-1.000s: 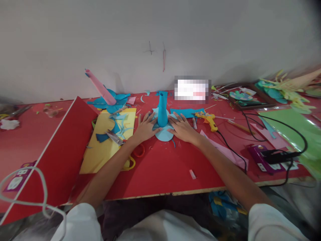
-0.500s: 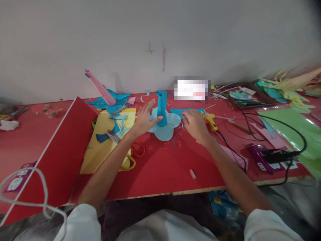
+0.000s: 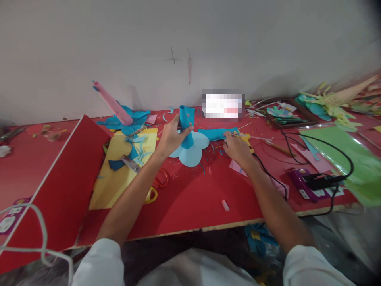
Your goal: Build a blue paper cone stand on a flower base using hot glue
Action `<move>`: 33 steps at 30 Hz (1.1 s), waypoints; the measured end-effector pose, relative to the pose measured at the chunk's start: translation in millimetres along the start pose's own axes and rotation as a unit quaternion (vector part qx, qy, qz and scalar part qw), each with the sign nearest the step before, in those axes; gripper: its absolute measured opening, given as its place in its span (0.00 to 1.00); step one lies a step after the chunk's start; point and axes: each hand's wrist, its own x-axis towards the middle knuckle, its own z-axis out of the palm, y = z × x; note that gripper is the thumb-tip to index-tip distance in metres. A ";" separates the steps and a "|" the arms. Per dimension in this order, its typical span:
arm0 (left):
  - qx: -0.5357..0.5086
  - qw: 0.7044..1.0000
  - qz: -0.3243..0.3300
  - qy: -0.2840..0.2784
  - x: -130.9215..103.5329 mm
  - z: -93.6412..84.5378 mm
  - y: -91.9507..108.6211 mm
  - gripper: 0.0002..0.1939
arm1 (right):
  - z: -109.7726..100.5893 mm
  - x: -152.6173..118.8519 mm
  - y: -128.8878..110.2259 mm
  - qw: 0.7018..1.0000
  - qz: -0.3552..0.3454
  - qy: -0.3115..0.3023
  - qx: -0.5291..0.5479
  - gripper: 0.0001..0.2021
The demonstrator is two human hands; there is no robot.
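My left hand (image 3: 173,137) is wrapped round a rolled blue paper tube (image 3: 185,127), its thumb across the front. The tube stands upright on a light-blue paper flower shape (image 3: 192,155) with rounded petals, which lies flat on the table. My right hand (image 3: 237,147) has its fingers curled down at the right part of a blue paper strip (image 3: 210,134), and they seem to pinch its edge. Just beyond that hand, partly hidden by it, lies a yellow glue gun (image 3: 247,141) with a black cord.
Scissors (image 3: 131,163) with red and yellow handles lie on yellow card (image 3: 102,194) at left. A pink tube on blue petals (image 3: 114,104) leans behind. A red board (image 3: 68,178) stands left. Cords run to a purple power strip (image 3: 309,186) at right. A glue stick piece (image 3: 225,205) lies in front.
My left hand has closed round the blue tube, having been open beside it. My right hand has come down onto the blue strip, with fingers curled in. The view has shifted slightly.
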 end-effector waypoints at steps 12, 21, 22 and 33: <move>0.007 1.000 0.017 -0.012 -1.7 -21.6 37.0 0.20 | -20.2 -0.1 -2.5 0.789 0.040 -0.044 0.611 0.23; 0.008 0.997 0.012 -0.080 -5.6 -28.1 49.1 0.18 | -31.0 -9.4 -16.9 0.689 -0.012 -0.015 0.725 0.23; 0.010 0.996 0.013 -0.089 -5.8 -26.4 47.4 0.16 | -30.6 -9.5 -17.2 0.681 -0.015 -0.019 0.731 0.24; -0.001 0.979 -0.014 -0.201 -9.6 -8.1 31.1 0.14 | -17.2 -9.3 -22.8 0.719 -0.043 -0.002 0.694 0.30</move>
